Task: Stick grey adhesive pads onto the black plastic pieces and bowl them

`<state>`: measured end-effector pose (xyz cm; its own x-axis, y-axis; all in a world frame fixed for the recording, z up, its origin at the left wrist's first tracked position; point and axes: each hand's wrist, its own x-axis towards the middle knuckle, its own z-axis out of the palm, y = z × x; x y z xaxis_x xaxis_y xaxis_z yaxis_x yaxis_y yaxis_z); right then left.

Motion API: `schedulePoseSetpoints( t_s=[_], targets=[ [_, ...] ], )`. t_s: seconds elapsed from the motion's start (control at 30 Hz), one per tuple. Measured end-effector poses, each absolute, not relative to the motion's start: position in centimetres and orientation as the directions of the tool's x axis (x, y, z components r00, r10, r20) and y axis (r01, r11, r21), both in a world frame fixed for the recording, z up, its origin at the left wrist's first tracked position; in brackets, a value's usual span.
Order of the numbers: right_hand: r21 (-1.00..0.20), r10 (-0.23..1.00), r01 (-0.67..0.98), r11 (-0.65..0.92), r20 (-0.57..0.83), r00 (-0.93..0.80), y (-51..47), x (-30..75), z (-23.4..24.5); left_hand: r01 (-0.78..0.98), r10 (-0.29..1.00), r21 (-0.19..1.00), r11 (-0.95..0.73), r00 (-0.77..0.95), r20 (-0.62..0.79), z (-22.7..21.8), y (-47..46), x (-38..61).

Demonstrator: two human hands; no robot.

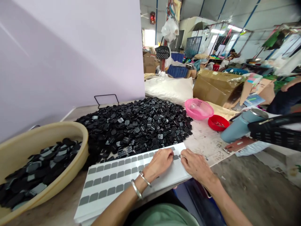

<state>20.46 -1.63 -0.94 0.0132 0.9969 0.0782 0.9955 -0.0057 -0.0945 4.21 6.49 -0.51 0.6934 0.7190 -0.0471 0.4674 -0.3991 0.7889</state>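
A white sheet (pixel 110 182) with rows of grey rectangular stickers lies on the table edge in front of me. My left hand (pixel 160 161), with two bangles on the wrist, rests curled on the sheet's right end, fingertips on a grey sticker. My right hand (pixel 194 163) is beside it, fingers pinched at the sheet's right edge near that same sticker; what it pinches is too small to name. Behind the sheet lies a large heap of small black plastic pieces (pixel 138 125). A beige bowl (pixel 70 128) at the left holds several black pieces with grey stickers.
A pink basket (pixel 199 108), a red lid (pixel 218 123) and a teal flask (pixel 242 125) lie right of the heap. Cardboard boxes (pixel 218 86) and a white sack (pixel 169 89) stand behind. A lilac wall (pixel 70 50) rises at the left. Another person's arm (pixel 290 84) shows far right.
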Motion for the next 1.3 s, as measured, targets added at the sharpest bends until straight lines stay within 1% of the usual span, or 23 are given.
schedulePoseSetpoints(
  t_s=[0.23, 0.4, 0.57, 0.6, 0.67, 0.77, 0.87, 0.97, 1.07, 1.17, 1.23, 1.3],
  targets=[
    [-0.11, 0.995, 0.992, 0.062, 0.082, -0.053, -1.0, 20.9, -1.1, 0.515, 0.675, 0.727, -0.455, 0.731, -0.095, -0.1, 6.6, 4.2],
    [-0.186, 0.992, 0.979, 0.087, 0.106, -0.068, -0.6, 20.8, -1.5, 0.535, 0.691, 0.715, -0.45, 0.716, -0.101, -0.1, 6.3, 4.3],
    [-0.342, 0.984, 0.926, 0.161, 0.134, -0.121, -1.7, 20.3, -0.7, 0.538, 0.691, 0.742, -0.4, 0.709, -0.141, -0.2, 6.5, 4.0],
    [-0.388, 0.983, 0.907, 0.163, 0.145, -0.114, -2.1, 20.2, -0.5, 0.541, 0.698, 0.746, -0.387, 0.701, -0.145, -0.1, 6.6, 3.6],
    [-0.519, 0.987, 0.846, 0.125, 0.15, -0.054, -3.1, 20.2, -0.2, 0.568, 0.75, 0.739, -0.362, 0.649, -0.131, 0.2, 7.1, 2.2],
    [-0.708, 0.993, 0.706, 0.017, 0.094, 0.07, -4.5, 20.5, -0.2, 0.667, 0.87, 0.672, -0.323, 0.489, -0.067, 0.8, 8.2, -0.8],
    [-0.783, 0.989, 0.619, -0.06, 0.039, 0.145, -5.4, 20.7, -0.5, 0.76, 0.923, 0.584, -0.284, 0.382, -0.048, 1.0, 9.5, -3.3],
    [-0.819, 0.983, 0.568, -0.087, 0.023, 0.183, -5.2, 20.5, -0.5, 0.792, 0.93, 0.552, -0.26, 0.359, -0.076, 0.4, 10.3, -3.9],
    [-0.844, 0.982, 0.531, -0.078, 0.026, 0.187, -4.6, 19.9, -0.4, 0.776, 0.938, 0.581, -0.244, 0.342, -0.062, -0.1, 10.8, -3.5],
    [-0.88, 0.98, 0.463, -0.101, -0.007, 0.199, -4.1, 19.3, -0.5, 0.714, 0.949, 0.665, -0.218, 0.315, -0.027, 0.3, 11.2, -3.5],
    [-0.929, 0.982, 0.35, -0.121, -0.061, 0.179, -3.9, 18.6, -0.6, 0.649, 0.954, 0.738, -0.183, 0.3, -0.027, 0.9, 11.1, -3.8],
    [-0.973, 0.986, 0.18, -0.145, -0.126, 0.11, -3.7, 17.5, -0.5, 0.574, 0.95, 0.807, -0.142, 0.307, -0.051, 1.6, 10.3, -4.1]
  ],
)
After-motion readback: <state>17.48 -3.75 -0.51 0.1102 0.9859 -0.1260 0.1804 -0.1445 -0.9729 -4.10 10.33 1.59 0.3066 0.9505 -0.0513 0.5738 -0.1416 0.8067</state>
